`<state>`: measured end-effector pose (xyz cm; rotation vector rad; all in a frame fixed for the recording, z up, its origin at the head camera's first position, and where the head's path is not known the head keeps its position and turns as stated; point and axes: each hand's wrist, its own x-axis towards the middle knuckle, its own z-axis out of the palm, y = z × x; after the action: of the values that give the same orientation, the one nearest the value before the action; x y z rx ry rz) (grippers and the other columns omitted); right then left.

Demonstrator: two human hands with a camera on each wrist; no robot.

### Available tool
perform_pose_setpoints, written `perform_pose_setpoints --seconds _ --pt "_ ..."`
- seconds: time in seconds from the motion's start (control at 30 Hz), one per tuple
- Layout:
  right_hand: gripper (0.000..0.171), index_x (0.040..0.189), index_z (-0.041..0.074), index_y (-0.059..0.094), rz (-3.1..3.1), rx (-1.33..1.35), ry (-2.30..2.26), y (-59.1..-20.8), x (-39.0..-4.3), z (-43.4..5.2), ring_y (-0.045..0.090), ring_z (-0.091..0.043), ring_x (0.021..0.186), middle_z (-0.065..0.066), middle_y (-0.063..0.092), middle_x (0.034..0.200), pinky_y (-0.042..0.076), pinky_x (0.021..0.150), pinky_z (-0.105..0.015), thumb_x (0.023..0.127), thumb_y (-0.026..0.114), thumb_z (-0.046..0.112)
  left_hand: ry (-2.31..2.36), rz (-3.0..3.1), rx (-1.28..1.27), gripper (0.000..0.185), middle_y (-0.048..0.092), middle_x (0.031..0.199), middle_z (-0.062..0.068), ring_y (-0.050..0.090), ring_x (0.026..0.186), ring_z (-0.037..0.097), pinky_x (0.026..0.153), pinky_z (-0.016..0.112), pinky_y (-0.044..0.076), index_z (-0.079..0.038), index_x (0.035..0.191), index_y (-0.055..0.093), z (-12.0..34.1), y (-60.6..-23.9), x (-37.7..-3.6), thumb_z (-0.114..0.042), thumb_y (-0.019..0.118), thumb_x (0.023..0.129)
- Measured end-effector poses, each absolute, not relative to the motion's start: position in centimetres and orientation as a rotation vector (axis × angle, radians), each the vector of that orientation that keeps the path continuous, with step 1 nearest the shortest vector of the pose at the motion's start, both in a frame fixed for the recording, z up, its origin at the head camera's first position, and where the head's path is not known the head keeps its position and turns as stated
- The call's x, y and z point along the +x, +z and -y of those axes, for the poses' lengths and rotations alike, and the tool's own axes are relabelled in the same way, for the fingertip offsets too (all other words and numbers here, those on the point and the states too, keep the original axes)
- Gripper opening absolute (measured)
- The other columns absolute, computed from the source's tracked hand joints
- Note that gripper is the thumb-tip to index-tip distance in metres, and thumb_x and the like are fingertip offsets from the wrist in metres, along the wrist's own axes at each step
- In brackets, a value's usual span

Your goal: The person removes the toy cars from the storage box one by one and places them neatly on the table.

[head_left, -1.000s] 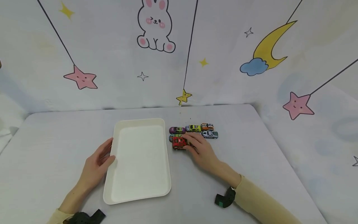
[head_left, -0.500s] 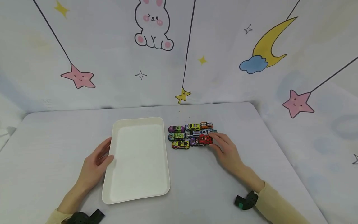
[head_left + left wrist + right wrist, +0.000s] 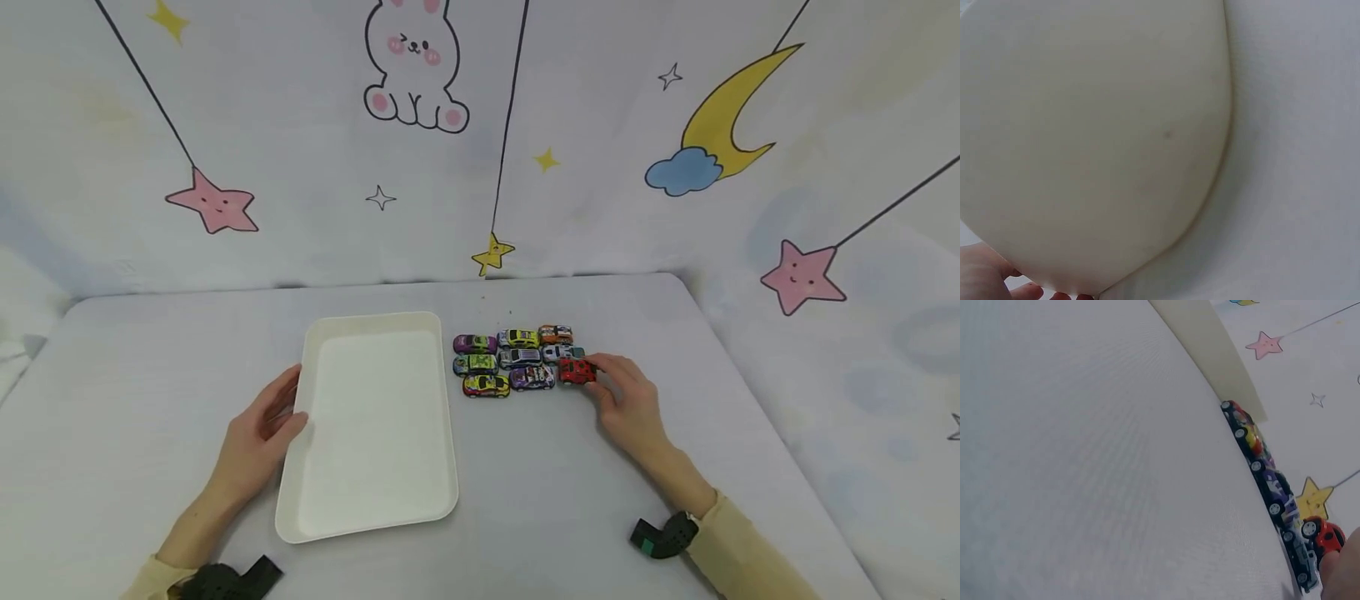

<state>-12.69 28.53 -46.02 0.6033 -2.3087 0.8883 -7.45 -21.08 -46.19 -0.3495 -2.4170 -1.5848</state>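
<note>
My right hand [image 3: 633, 408] pinches a red toy car [image 3: 577, 372] between thumb and fingertips, at the right end of the front row of toy cars. In the right wrist view the red car [image 3: 1324, 534] is tilted and looks raised above the cloth, close to a grey-white car [image 3: 1300, 559]. To its left sit a purple-and-white car [image 3: 532, 378] and a yellow-and-red car [image 3: 486, 386]. My left hand [image 3: 251, 450] holds the left rim of a white rectangular tray [image 3: 448, 433], thumb at the edge. Its fingertips [image 3: 1027, 292] are partly hidden in the left wrist view.
Behind the front cars stand more, among them a green one [image 3: 475, 364], a purple one [image 3: 474, 343], a yellow one [image 3: 517, 337] and an orange one [image 3: 556, 334]. A white cloth covers the table [image 3: 540, 492]. A printed backdrop [image 3: 592, 100] rises behind it.
My right hand has carried the red car rightward, from over the left front cars, past the purple-and-white car, to the row's right end. My left hand and the tray stay put.
</note>
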Motion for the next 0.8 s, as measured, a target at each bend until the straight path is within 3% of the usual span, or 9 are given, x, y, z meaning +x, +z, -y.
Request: perform_pose_setpoints --seconds 0.23,0.47,0.8 --pt "0.045 0.11 0.0 0.072 2.325 0.58 0.899 -46.43 -12.72 -28.67 0.067 -0.032 0.098 -0.013 0.072 0.108 0.043 0.098 -0.01 0.068 0.08 -0.015 -1.576 2.419 -0.35 0.06 0.05 0.147 0.023 0.05 0.126 -0.008 0.093 0.005 0.046 -0.005 0.15 0.044 21.21 -46.37 -7.41 0.007 0.061 0.094" --pt "0.042 0.113 0.001 0.071 2.387 0.637 0.889 -46.63 -12.76 -28.72 0.065 -0.028 0.1 -0.011 0.068 0.109 0.04 0.097 -0.007 0.074 0.078 -0.011 -1.572 2.422 -0.347 0.061 0.051 0.148 0.01 0.05 0.126 -0.008 0.093 0.005 0.046 -0.006 0.151 0.043 21.26 -46.47 -7.26 0.005 0.062 0.094" --pt "0.037 0.115 0.002 0.072 2.415 0.665 0.876 -47.04 -13.17 -28.52 0.064 -0.026 0.102 -0.01 0.066 0.11 0.042 0.096 -0.011 0.078 0.078 -0.005 -1.572 2.427 -0.338 0.06 0.051 0.149 0.011 0.05 0.127 -0.008 0.094 0.004 0.045 -0.005 0.151 0.043 21.47 -46.63 -7.15 0.005 0.062 0.094"
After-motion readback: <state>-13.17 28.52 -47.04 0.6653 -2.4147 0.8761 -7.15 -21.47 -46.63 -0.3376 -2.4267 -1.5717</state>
